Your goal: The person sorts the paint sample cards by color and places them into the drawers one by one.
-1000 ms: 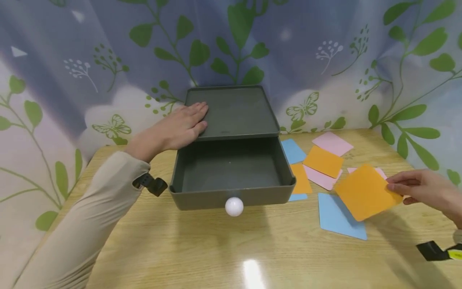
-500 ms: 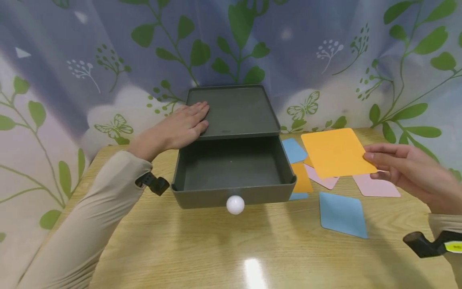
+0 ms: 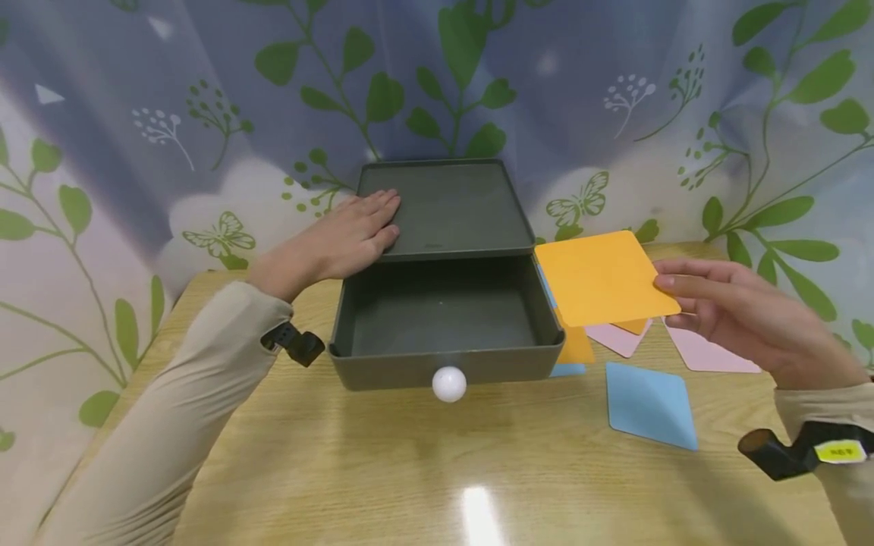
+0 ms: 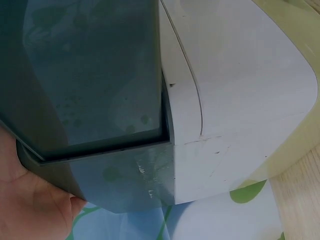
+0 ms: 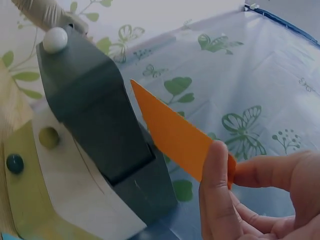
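A dark grey drawer unit stands at the back of the table, its top drawer pulled out, with a white round knob on the front. Nothing shows inside the drawer. My left hand rests flat on the left of the unit's top, fingers straight. Between thumb and fingers, my right hand pinches an orange square card, held up beside the drawer's right side. In the right wrist view, the card is seen nearly edge-on, apart from the unit.
Right of the unit, a blue card, a pink card and several overlapping cards lie on the wooden table. A white drawer and a yellowish one sit under the dark drawer. A patterned curtain hangs behind.
My right hand has lifted the orange card off the table side and carried it left, close to the drawer. The left hand stays in place on the unit's top.
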`<state>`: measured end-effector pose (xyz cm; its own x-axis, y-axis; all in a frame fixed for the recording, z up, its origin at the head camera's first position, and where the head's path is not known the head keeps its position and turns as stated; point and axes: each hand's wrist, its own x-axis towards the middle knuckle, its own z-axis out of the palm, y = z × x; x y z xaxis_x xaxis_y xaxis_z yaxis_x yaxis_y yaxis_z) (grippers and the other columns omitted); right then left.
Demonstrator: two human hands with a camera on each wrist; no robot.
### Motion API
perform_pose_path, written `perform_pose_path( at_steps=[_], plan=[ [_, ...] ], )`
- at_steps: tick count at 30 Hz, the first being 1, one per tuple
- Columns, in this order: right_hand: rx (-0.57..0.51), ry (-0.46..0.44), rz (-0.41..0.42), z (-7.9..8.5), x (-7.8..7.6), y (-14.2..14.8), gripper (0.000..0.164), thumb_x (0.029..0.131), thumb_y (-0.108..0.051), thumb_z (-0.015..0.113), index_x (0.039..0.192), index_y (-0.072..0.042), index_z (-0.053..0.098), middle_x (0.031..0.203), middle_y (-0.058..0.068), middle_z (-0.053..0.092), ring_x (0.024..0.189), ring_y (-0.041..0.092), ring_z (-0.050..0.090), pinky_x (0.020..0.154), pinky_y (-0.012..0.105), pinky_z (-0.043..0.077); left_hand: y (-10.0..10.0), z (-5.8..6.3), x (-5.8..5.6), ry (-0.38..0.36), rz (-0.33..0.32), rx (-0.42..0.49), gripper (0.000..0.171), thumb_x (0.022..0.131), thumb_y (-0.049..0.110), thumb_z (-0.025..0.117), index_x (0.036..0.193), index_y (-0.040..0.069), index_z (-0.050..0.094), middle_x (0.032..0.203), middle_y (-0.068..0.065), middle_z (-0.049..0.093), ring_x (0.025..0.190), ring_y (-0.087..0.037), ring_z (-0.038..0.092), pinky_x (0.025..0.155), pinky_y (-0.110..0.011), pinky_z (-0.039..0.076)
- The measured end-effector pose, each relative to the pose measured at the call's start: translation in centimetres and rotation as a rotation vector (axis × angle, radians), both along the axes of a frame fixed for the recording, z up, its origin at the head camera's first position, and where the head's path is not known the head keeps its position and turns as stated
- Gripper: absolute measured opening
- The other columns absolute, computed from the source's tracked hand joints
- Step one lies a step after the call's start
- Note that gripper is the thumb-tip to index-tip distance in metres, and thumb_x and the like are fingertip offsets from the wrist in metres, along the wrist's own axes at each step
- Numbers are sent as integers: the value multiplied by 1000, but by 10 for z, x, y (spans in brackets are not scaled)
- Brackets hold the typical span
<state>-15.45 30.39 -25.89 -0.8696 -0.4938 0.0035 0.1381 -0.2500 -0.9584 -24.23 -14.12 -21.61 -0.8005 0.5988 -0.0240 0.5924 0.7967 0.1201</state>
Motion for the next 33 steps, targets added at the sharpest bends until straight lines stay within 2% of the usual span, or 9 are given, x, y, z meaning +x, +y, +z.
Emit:
perform_pose_path(
  at_steps=[9, 15, 20, 23, 27, 29, 33],
  plan=[
    [-40, 26, 112, 8, 3, -12, 42, 101, 8, 28, 122, 1, 63, 113, 8, 67, 97, 18, 67, 77, 33, 56, 1, 0, 0, 9, -4, 4, 58, 106, 28, 27, 152, -5, 14, 159, -20, 10, 147, -33, 7, 118, -46, 5],
    [-22, 17, 123, 14, 6, -25, 41, 101, 7, 31, 129, -1, 59, 121, 10, 65, 102, 22, 66, 83, 37, 55, 0, 0, 0, 18, -2, 8, 57, 106, 28, 27, 152, -5, 15, 159, -20, 10, 147, -33, 7, 118, -46, 6],
    [26, 42, 124, 18, 7, -51, 34, 101, 5, 36, 127, -1, 58, 118, 10, 64, 101, 22, 66, 82, 37, 56, 0, -2, -1, 21, -2, 4, 58, 106, 28, 28, 152, -5, 15, 159, -20, 11, 147, -33, 8, 118, -46, 6],
    [101, 83, 115, 23, 8, -70, 30, 101, 3, 42, 128, -2, 54, 110, 9, 65, 95, 21, 66, 82, 35, 56, 0, -3, -1, 22, -3, 7, 58, 106, 28, 28, 152, -5, 15, 159, -21, 11, 147, -34, 8, 118, -46, 6],
    [185, 150, 79, 28, 8, -90, 33, 98, 3, 50, 131, -3, 48, 99, 9, 66, 90, 23, 65, 86, 38, 55, -1, -3, 0, 22, -1, 12, 58, 106, 27, 29, 152, -5, 16, 159, -21, 11, 147, -34, 8, 118, -46, 6],
    [197, 180, 48, 29, 7, -94, 34, 97, 4, 52, 130, -3, 48, 98, 10, 66, 89, 24, 65, 87, 38, 54, -1, -4, -1, 27, -5, 12, 57, 106, 27, 29, 152, -5, 16, 159, -21, 12, 147, -34, 9, 118, -46, 6],
    [195, 172, -44, 24, 5, -87, 31, 95, 5, 55, 125, -4, 53, 95, 9, 67, 85, 23, 65, 84, 36, 55, -1, -3, -2, 35, -11, 13, 57, 106, 28, 28, 151, -5, 17, 159, -21, 12, 147, -34, 9, 118, -47, 7]
  ],
)
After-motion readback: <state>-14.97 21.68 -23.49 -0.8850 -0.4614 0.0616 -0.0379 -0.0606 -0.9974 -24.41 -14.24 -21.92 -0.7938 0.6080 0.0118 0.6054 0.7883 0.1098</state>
